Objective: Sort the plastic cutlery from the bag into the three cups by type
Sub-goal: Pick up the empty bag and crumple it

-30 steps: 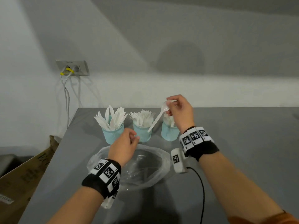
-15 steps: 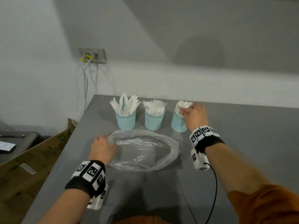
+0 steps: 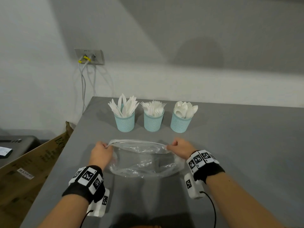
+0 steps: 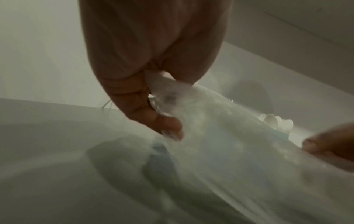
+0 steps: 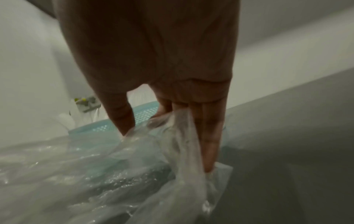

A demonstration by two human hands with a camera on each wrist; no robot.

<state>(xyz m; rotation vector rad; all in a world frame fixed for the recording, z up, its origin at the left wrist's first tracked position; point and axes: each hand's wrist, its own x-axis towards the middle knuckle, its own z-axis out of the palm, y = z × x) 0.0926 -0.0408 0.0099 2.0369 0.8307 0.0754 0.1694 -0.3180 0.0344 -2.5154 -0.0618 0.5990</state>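
A clear plastic bag (image 3: 143,159) lies crumpled on the grey tabletop (image 3: 238,145), its far edge pulled taut between two pinching points at its left and right ends; no cutlery shows inside it. Beyond the bag three pale blue ribbed cups stand upright in a row, near one another but not touching. The left cup (image 3: 125,123) holds white plastic knives (image 3: 125,106), blades up and fanned outward. The middle cup (image 3: 153,122) holds white forks (image 3: 153,106), tines up. The right cup (image 3: 180,124) holds white spoons (image 3: 185,109), bowls up. The row sits near the tabletop's far edge, well apart from the bag.
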